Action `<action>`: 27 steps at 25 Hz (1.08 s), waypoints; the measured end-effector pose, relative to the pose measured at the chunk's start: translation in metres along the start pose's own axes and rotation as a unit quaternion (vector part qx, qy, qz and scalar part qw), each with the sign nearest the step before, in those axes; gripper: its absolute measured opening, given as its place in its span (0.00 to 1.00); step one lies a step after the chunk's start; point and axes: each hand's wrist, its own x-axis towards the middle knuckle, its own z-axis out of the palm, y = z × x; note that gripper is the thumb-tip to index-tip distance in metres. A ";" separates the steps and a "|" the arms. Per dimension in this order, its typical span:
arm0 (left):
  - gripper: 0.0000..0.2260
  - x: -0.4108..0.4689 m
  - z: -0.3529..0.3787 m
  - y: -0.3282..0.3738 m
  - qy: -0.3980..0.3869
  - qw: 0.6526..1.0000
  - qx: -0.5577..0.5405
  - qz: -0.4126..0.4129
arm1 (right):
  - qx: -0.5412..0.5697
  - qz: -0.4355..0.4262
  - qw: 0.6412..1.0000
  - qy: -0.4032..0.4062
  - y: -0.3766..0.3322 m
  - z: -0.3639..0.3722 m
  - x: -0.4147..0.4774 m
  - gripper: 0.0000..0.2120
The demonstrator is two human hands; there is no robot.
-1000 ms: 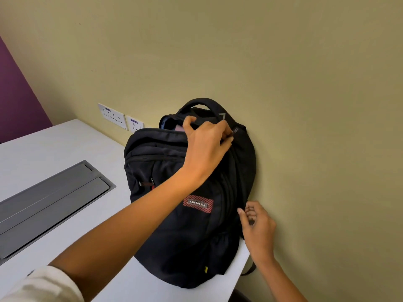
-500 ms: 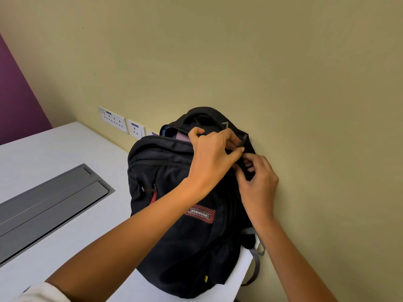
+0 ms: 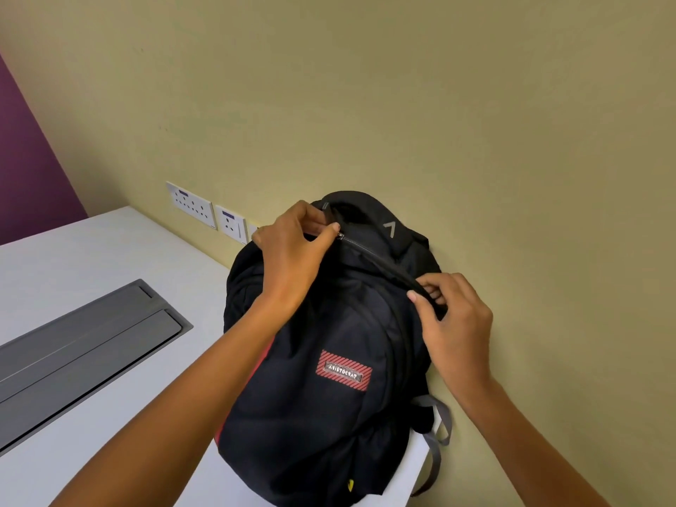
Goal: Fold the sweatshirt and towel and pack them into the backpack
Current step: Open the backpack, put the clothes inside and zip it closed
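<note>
A black backpack with a red striped badge stands on the white table, leaning against the wall. My left hand pinches the zipper pull at the top of the bag. A closed zipper line runs from there down to the right. My right hand pinches the bag's fabric along that zipper on the right shoulder of the bag. The main opening is drawn together here, so the sweatshirt and towel are not visible.
A grey cable hatch is set into the table at the left. White wall sockets sit behind the bag. The table's right edge runs close under the backpack, with a grey strap hanging over it.
The zipper has travelled up and left across the top with my left hand, and the opening that showed pink and blue fabric is now closed. My right hand moved up onto the bag's right side.
</note>
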 end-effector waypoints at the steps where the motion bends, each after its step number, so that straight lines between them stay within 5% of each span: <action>1: 0.06 0.001 -0.001 -0.001 -0.002 1.000 -0.002 -0.001 | 0.021 -0.006 1.000 0.007 -0.009 0.005 0.004 0.08; 4: 0.06 0.002 -0.001 0.005 -0.011 1.000 0.009 0.014 | 0.059 -0.057 0.997 -0.011 -0.038 0.029 0.028 0.11; 7: 0.06 0.006 -0.001 0.005 -0.003 1.000 0.005 0.026 | -0.027 -0.108 0.992 -0.061 -0.057 0.063 0.055 0.15; 11: 0.07 0.007 -0.001 -0.005 0.031 0.999 0.019 0.022 | -0.093 -0.162 0.981 -0.050 -0.052 0.074 0.073 0.08; 20: 0.07 0.029 -0.016 -0.053 0.085 0.991 0.012 -0.099 | -0.111 -0.172 0.974 -0.096 -0.057 0.069 0.081 0.06; 24: 0.07 0.034 -0.018 -0.052 0.089 0.991 -0.014 -0.098 | -0.208 -0.231 0.939 -0.147 -0.089 0.107 0.094 0.16; 27: 0.07 0.034 -0.017 -0.058 0.102 0.989 -0.032 -0.102 | -0.314 -0.253 0.896 -0.188 -0.104 0.122 0.103 0.14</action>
